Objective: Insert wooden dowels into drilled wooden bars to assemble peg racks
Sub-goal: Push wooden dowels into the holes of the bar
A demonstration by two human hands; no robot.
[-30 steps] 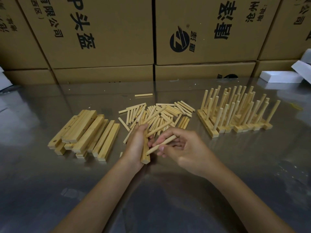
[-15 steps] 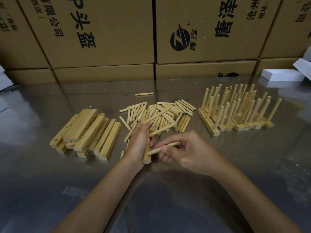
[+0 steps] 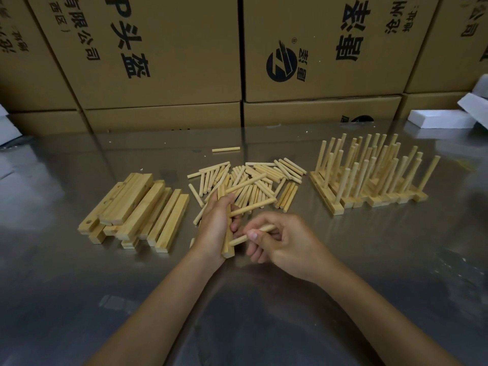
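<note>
The head view shows the left hand [image 3: 215,228] gripping one drilled bar [image 3: 228,240], fingers curled round it so that the bar stands on its edge and its near end comes out below the palm. Two dowels [image 3: 252,206] already stick out of this bar, above the grip, toward the right. The right hand [image 3: 284,245] pinches a third dowel [image 3: 252,235] between thumb and fingers, and the free tip of it is at the face of the bar, just below the left fingers. I judge that the step in hand is seating this dowel in the lowest hole; whether the tip is already inside I cannot tell. The next move needs the dowel kept square to the bar and pushed straight in while the left grip resists. Beyond the grip lie the loose dowels [image 3: 260,178], left of it the bare bars [image 3: 137,207], right of it the finished racks [image 3: 369,180].
</note>
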